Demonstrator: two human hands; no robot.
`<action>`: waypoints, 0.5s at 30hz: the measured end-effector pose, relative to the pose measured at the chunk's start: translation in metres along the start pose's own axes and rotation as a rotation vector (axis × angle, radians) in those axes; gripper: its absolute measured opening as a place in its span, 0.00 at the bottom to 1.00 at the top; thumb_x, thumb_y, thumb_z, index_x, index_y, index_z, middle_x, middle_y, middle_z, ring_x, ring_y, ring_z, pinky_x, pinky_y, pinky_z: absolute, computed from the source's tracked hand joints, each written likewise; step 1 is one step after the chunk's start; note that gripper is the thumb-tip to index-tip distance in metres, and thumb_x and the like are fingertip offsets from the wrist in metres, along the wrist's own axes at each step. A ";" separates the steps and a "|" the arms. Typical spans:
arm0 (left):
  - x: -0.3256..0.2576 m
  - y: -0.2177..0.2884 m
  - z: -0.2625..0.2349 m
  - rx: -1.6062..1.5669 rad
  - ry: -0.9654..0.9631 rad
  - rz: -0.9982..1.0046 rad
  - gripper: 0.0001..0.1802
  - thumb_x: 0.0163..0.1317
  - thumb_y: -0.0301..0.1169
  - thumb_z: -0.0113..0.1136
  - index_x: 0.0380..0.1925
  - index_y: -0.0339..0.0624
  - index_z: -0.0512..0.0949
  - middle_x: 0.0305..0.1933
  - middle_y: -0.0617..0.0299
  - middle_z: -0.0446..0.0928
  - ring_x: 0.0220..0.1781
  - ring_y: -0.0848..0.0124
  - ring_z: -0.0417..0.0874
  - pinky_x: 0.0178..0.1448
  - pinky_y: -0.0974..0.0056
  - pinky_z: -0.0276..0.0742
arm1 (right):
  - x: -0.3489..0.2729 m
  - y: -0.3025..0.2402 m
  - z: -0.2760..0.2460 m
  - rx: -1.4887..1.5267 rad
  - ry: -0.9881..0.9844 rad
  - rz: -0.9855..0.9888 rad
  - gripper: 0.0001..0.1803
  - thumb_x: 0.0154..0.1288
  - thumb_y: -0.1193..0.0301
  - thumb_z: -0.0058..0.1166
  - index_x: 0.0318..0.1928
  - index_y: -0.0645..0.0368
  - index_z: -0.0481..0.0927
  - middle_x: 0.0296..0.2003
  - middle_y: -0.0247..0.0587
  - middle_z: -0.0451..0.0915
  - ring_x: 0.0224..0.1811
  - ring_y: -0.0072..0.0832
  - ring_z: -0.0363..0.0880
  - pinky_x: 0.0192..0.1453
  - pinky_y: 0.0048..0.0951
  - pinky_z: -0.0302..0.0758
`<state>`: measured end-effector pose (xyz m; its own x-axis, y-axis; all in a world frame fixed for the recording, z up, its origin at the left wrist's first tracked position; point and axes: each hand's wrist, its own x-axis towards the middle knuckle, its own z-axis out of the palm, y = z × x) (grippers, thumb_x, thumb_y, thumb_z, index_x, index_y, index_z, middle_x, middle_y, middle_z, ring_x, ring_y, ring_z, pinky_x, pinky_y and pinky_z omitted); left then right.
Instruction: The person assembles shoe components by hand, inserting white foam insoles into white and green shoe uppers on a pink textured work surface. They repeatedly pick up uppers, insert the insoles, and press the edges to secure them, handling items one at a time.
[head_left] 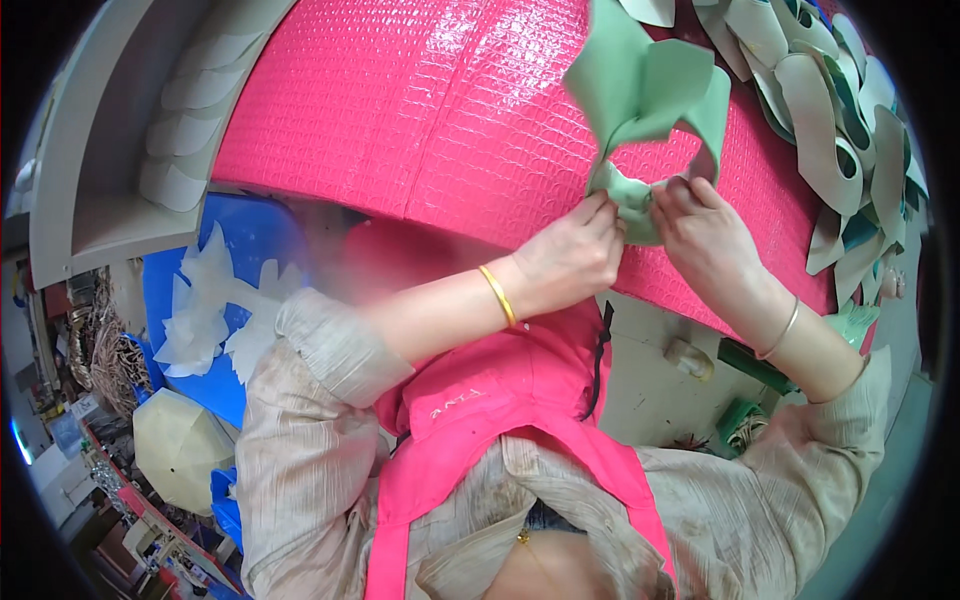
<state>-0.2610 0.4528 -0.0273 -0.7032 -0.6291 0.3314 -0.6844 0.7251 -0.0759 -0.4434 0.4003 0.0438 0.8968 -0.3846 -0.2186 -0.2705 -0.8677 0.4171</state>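
Observation:
Both my hands hold one light green curved cut piece (640,95) of soft sheet material over a pink textured table cover (420,110). My left hand (572,252) pinches its lower end from the left. My right hand (705,235) grips the same end from the right, fingers curled. The upper part of the piece curls up and away from me. I wear a gold bangle on the left wrist and a thin one on the right.
A pile of similar green and beige cut pieces (850,120) lies at the table's right. White cut pieces (215,305) sit in a blue bin at lower left. A grey shelf (110,150) with stacked white pieces stands at the left.

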 end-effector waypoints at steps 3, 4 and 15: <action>-0.011 -0.012 0.016 -0.077 -0.043 0.009 0.18 0.49 0.30 0.49 0.40 0.33 0.75 0.47 0.54 0.73 0.53 0.67 0.70 0.62 0.61 0.62 | -0.008 -0.009 0.004 -0.109 -0.088 0.013 0.13 0.47 0.72 0.49 0.34 0.65 0.78 0.27 0.36 0.76 0.41 0.28 0.69 0.51 0.24 0.61; -0.016 -0.015 0.019 -0.084 -0.067 0.011 0.19 0.49 0.30 0.49 0.41 0.33 0.75 0.48 0.55 0.72 0.54 0.67 0.69 0.62 0.62 0.62 | -0.009 -0.012 0.004 -0.150 -0.134 0.028 0.13 0.48 0.72 0.49 0.34 0.65 0.77 0.27 0.36 0.76 0.42 0.28 0.68 0.51 0.24 0.61; -0.003 -0.002 0.022 -0.334 0.143 -0.250 0.23 0.51 0.32 0.53 0.47 0.29 0.71 0.42 0.55 0.72 0.47 0.63 0.70 0.53 0.61 0.68 | 0.005 -0.021 -0.009 -0.033 -0.324 0.105 0.13 0.48 0.72 0.50 0.36 0.62 0.79 0.31 0.36 0.77 0.46 0.31 0.69 0.54 0.28 0.60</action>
<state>-0.2616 0.4466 -0.0491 -0.4736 -0.7688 0.4296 -0.7140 0.6208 0.3239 -0.4299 0.4191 0.0415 0.7057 -0.5555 -0.4397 -0.3388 -0.8097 0.4792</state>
